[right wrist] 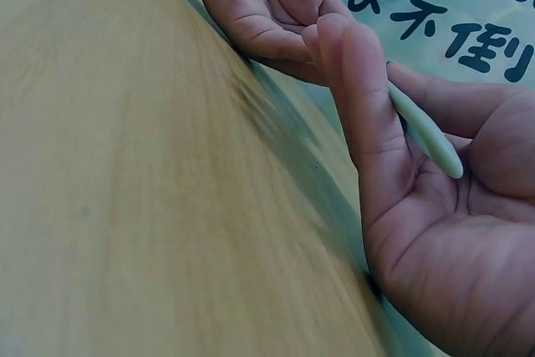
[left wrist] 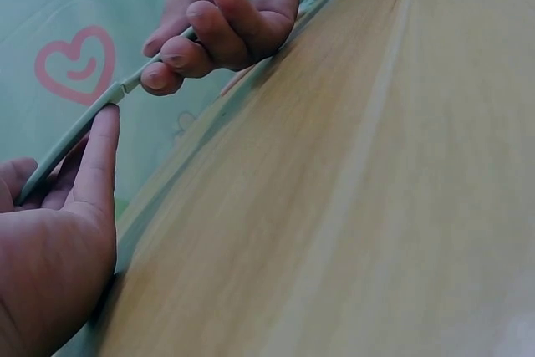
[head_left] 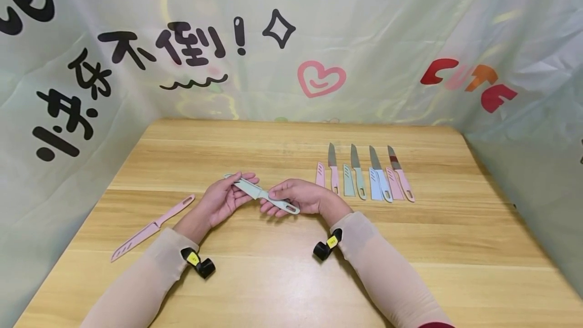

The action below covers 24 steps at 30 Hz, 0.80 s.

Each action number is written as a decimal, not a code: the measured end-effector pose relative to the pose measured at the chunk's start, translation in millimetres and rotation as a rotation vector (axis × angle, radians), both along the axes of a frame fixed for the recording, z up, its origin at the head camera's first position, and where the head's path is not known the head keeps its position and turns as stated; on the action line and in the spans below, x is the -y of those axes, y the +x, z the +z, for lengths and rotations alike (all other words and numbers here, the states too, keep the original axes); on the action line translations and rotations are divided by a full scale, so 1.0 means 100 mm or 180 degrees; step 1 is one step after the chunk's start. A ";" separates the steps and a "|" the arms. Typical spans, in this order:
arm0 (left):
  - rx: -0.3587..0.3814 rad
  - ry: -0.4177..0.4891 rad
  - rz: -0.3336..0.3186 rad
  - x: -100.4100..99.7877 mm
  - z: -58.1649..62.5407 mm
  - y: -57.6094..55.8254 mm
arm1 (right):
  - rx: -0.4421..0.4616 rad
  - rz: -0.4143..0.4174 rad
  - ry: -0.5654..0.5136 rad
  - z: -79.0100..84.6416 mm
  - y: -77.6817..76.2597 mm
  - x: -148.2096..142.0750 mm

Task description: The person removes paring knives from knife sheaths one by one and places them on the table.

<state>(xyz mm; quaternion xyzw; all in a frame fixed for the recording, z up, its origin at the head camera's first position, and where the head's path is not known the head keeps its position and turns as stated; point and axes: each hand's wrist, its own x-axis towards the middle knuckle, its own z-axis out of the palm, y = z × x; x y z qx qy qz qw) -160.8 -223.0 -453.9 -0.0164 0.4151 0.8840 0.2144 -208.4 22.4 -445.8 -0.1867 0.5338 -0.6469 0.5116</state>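
A pale green paring knife (head_left: 281,205) is held above the table between both hands, its blade end covered by a matching sheath (head_left: 246,187). My right hand (head_left: 302,195) pinches the knife's handle, with the thumb on top and the fingers beneath. At the sheath end, my left hand (head_left: 219,201) holds the sheath between thumb and fingers. In the left wrist view, the sheath (left wrist: 68,141) meets the handle at a small step. From the right wrist, only the butt of the green handle (right wrist: 430,135) shows; fingers hide the rest.
Left of the left forearm lies a pink sheathed knife (head_left: 152,228). At the back right, several bare knives lie in a row beside their sheaths: a pink knife (head_left: 334,168), a green knife (head_left: 358,171), a blue knife (head_left: 381,173) and another pink knife (head_left: 401,173). Printed curtains surround the wooden table (head_left: 255,287).
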 end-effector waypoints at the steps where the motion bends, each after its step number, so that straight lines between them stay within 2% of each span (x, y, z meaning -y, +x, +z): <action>1: 0.0006 -0.0006 0.0007 0.00 0.00 0.00 | 0.0009 -0.0003 0.0005 0.00 0.00 0.00; 24: 0.0073 0.0093 0.0099 0.01 0.00 0.00 | -0.0038 -0.0025 0.0050 -0.01 0.01 -0.02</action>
